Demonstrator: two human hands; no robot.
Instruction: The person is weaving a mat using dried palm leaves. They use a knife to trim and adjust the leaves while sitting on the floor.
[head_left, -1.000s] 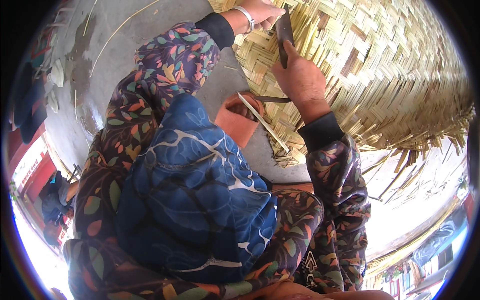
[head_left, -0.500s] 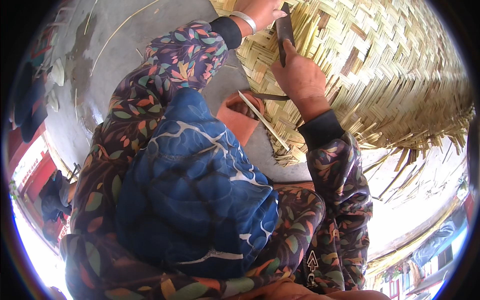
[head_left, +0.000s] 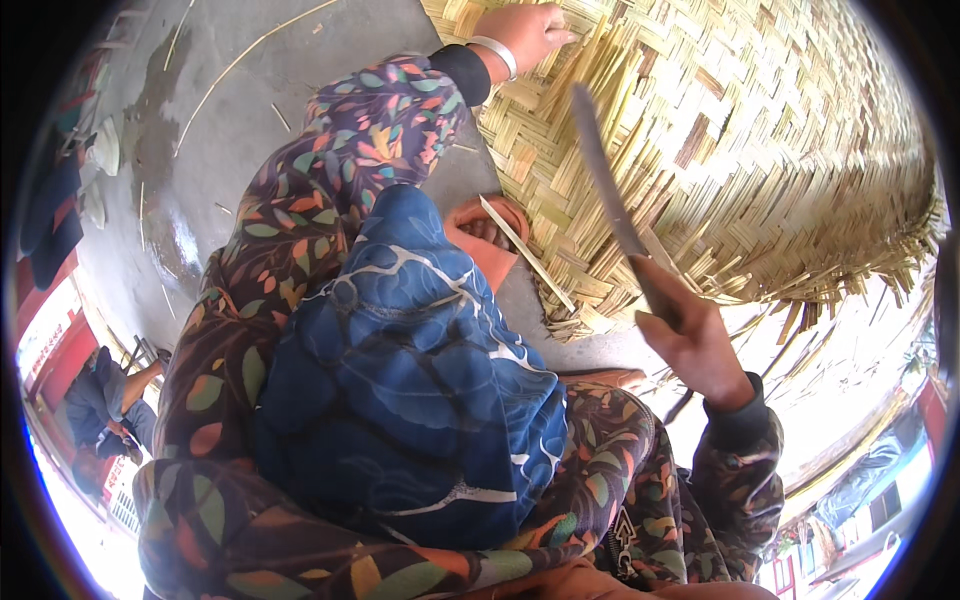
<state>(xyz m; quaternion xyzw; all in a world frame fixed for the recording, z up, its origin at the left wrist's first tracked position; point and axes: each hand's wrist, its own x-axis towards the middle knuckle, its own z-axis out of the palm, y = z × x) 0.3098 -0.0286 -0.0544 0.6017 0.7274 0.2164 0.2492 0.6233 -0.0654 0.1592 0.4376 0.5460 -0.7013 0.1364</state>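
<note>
My right hand (head_left: 690, 330) is closed round the lower end of a dark, long-bladed knife (head_left: 608, 180). Its blade points up and away, over the near left part of a large woven mat (head_left: 760, 130) of pale flat strips. A thin dark end shows below the hand. Far off at the mat's left edge, my left hand (head_left: 525, 38), a pale bangle on its wrist, is closed with the fingers curled over the weave. What it pinches cannot be made out. Loose strip ends (head_left: 600, 90) stand out of the weave between the hands.
A foot in an orange slipper (head_left: 485, 262) is beside the mat's near corner, with a pale split strip (head_left: 530, 258) across it. Blue patterned cloth (head_left: 410, 370) bulges in front of me. Scraps lie on the grey floor (head_left: 260, 60). Another person (head_left: 105, 400) is at far left.
My right hand has swung the knife back toward me and to the right, away from my left hand. The left hand has shifted slightly and no longer touches the blade.
</note>
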